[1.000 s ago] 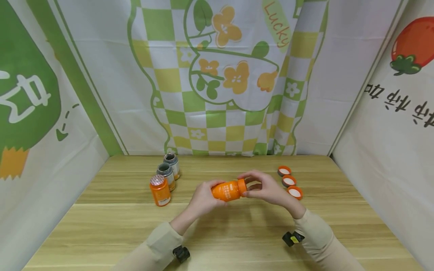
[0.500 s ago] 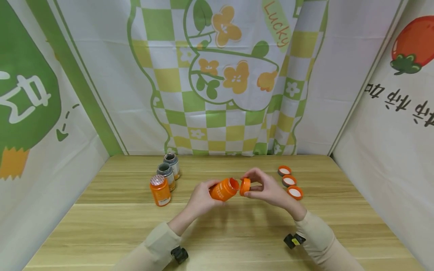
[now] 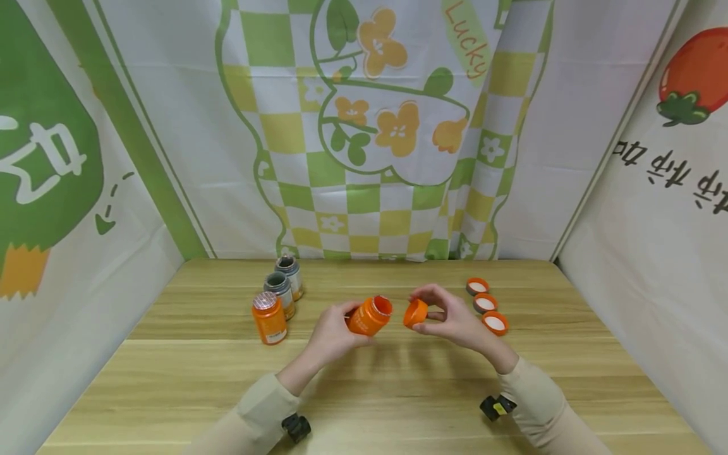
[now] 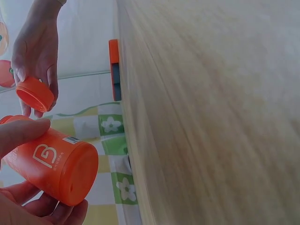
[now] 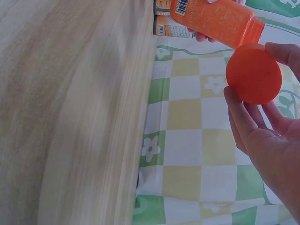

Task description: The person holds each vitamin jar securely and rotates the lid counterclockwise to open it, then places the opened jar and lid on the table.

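Note:
My left hand (image 3: 331,332) grips an orange bottle (image 3: 368,317) by its body, tilted so the uncapped mouth points up and to the right. In the left wrist view the thumb lies over the bottle (image 4: 54,164) and the fingers wrap beneath it. Just to the right, my right hand (image 3: 452,316) pinches an orange screw cap (image 3: 416,314) between thumb and fingers, apart from the bottle's mouth. The cap's flat top (image 5: 254,74) faces the right wrist camera. Its hollow underside (image 4: 35,96) shows in the left wrist view.
At the left stand an orange bottle (image 3: 270,319) with a silvery top and two grey open-mouthed bottles (image 3: 279,291) (image 3: 289,273) in a row. Three orange-rimmed caps (image 3: 495,323) lie white side up at the right. A patterned curtain (image 3: 364,189) hangs behind the wooden table (image 3: 398,404).
The cap has come off the bottle and moved right in my right hand. The bottle has shifted slightly left and its mouth has tipped upward in my left hand.

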A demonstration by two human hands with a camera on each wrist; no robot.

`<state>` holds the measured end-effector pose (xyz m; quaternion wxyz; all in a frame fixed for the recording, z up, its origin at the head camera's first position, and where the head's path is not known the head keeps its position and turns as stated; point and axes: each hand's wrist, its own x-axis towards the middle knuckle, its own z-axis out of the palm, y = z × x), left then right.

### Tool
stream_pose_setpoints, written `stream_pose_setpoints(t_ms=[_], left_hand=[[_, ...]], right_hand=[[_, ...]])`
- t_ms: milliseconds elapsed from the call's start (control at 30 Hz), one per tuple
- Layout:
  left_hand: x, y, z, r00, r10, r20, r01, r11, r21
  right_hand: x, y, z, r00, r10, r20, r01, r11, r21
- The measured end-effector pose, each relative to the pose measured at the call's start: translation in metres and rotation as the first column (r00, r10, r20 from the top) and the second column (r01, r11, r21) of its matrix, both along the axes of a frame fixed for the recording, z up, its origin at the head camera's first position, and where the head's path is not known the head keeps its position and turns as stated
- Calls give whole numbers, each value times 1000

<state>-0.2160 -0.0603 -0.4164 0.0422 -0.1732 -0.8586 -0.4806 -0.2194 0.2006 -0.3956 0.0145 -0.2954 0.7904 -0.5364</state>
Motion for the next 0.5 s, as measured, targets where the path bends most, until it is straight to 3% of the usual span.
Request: stream_pose_setpoints(t_ms=[500], left_hand=[[0,-14,-4,999,41,24,-42,999,29]], right_hand=[[0,8,-8,1000,-13,-6,14,998,60]])
